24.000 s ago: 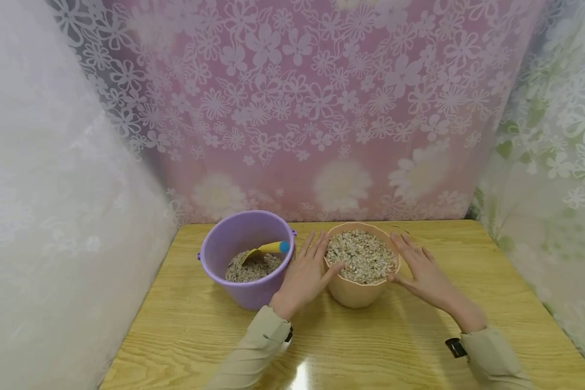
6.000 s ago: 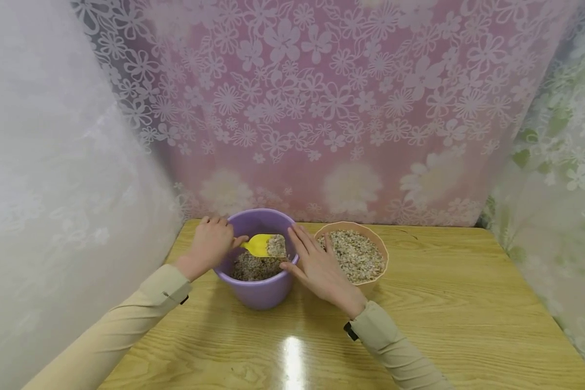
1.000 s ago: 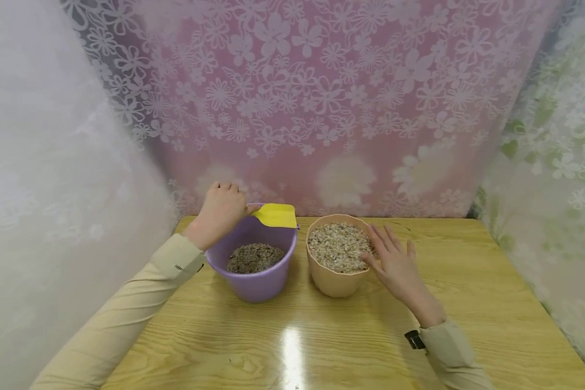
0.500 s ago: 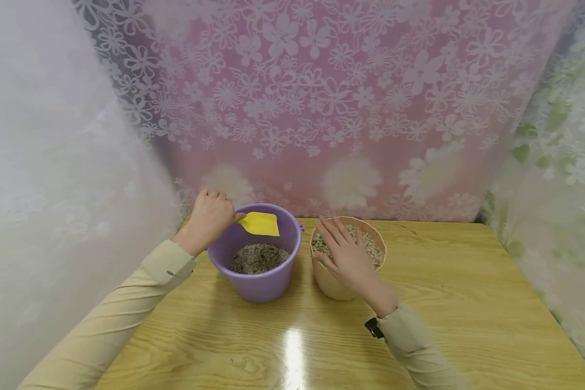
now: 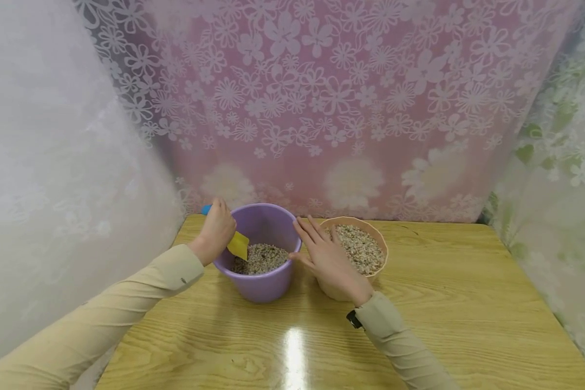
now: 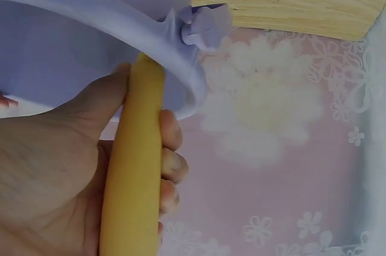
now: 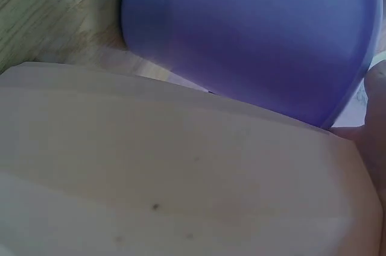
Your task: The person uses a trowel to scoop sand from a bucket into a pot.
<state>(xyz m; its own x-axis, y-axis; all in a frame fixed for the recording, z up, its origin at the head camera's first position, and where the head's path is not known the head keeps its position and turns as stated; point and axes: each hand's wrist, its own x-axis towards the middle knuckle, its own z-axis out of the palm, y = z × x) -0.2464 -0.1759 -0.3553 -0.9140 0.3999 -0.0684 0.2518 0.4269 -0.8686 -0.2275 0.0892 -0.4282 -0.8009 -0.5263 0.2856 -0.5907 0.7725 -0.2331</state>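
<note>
Angling a yellow scoop (image 5: 238, 245) down into the purple bucket (image 5: 265, 290)

The scoop's handle (image 6: 131, 165) is gripped by the left hand (image 5: 218, 230), the thumb laid along one side and the fingers curled round the other, beside the bucket's rim at ten o'clock. The blue end is pointed outward to ten o'clock, and the blade is tipped down inside the bucket on the nine o'clock side, toward the gravel (image 5: 268, 257); whether its edge is buried cannot be told. The right hand (image 5: 329, 260) is held with fingers straight, nothing grasped, over the near-left edge of the peach pot (image 5: 332, 291) and at the bucket's three o'clock rim, where contact seems likely. The pot, well filled with pebbles (image 5: 363, 249), is stood upright on the table (image 5: 443, 303) at the bucket's three o'clock.

The step in hand is judged to be digging. The blade is best pushed in at a low slant toward four o'clock, then levelled before being lifted, so that little is spilled. The bucket could be nudged toward the pot by that push, so the straight fingers are best braced at three o'clock.
</note>
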